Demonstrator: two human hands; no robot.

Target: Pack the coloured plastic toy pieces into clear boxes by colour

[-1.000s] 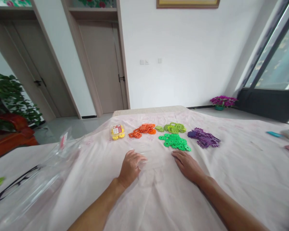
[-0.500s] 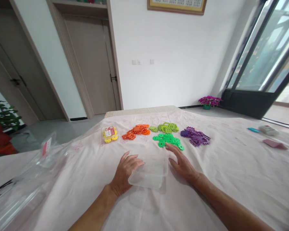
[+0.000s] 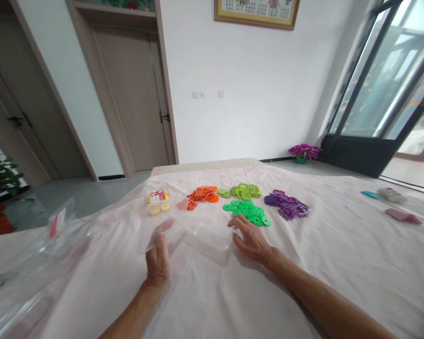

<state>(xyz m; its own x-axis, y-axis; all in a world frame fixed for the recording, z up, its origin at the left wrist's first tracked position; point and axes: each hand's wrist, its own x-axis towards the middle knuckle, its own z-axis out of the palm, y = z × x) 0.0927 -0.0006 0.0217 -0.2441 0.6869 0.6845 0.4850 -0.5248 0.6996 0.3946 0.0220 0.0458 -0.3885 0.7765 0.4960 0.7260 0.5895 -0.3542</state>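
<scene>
Open box [image 3: 210,240], lid [image 3: 146,238] clamped in left grip [image 3: 158,261], right grip [image 3: 251,242] unclear, sits near boxed yellow pieces [image 3: 165,206].

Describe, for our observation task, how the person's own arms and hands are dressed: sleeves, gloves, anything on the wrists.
The left hand and right hand wear no gloves. The left forearm and right forearm are bare, with no sleeve in view. Neither wrist shows a watch or bracelet. Blur leaves small rings hard to rule out.
</scene>
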